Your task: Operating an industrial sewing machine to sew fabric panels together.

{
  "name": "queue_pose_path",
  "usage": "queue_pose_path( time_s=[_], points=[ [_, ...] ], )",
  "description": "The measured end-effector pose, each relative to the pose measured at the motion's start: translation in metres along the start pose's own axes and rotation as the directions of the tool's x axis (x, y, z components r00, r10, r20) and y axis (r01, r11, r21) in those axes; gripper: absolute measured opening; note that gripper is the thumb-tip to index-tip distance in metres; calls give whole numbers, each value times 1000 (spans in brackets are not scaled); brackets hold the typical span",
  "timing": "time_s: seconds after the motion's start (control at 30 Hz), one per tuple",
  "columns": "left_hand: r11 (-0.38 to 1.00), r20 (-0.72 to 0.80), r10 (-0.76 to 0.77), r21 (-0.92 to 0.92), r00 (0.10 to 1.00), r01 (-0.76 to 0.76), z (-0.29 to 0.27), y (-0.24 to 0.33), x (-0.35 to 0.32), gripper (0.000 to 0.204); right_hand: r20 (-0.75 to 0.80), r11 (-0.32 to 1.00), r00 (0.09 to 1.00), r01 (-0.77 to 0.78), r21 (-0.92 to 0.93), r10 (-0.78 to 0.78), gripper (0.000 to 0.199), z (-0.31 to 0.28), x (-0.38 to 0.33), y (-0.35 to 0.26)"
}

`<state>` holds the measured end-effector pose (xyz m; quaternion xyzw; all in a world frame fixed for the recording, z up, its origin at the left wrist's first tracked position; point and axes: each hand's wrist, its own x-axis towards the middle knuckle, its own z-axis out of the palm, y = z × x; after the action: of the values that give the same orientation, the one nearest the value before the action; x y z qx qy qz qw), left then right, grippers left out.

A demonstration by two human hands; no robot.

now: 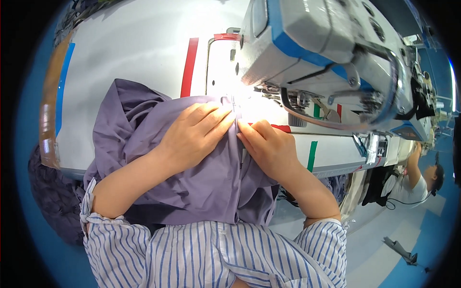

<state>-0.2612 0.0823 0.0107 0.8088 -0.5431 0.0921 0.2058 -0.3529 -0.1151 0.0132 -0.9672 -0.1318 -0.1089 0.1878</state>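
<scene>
Purple cloth (187, 194) spreads over the sewing machine's bed and hangs down across my lap. My left hand (199, 129) lies on top of it with fingers stretched and close together, the tips by a folded seam under the bright lamp. Right of that seam, my right hand (269, 146) pinches the cloth's edge between thumb and forefinger, its other fingers curled. The white and blue sewing machine (307, 33) rises just beyond my hands. Glare at the needle area hides the needle and presser foot.
A clear curved guard (336, 125) juts out to the right of my hands. Red tape (190, 67) and green tape (312, 156) mark the white table (125, 53). More dark purple cloth (53, 197) is heaped at the left. Another person (418, 180) works at the far right.
</scene>
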Motion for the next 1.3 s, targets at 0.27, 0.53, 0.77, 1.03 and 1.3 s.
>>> queue_pose_path(
  time_s=[0.27,0.53,0.77,1.03,1.3],
  points=[
    [991,-21,14,-130,1000,-17,3,-13,10,44,-68,991,994,-80,103,87,27,13,-1,12],
    [974,-65,11,-226,998,-25,0,-17,20,37,-148,946,956,-211,246,252,19,3,-2,15],
    [930,40,-67,-360,997,77,-34,24,23,36,101,613,839,-467,637,534,16,-58,-20,24],
    [624,351,-28,-725,936,291,-13,106,60,18,298,471,794,-568,675,530,26,-130,-58,-15],
    [855,-45,-102,-514,994,65,-15,118,59,23,458,232,667,-681,694,589,21,-169,-133,-9]
  ],
)
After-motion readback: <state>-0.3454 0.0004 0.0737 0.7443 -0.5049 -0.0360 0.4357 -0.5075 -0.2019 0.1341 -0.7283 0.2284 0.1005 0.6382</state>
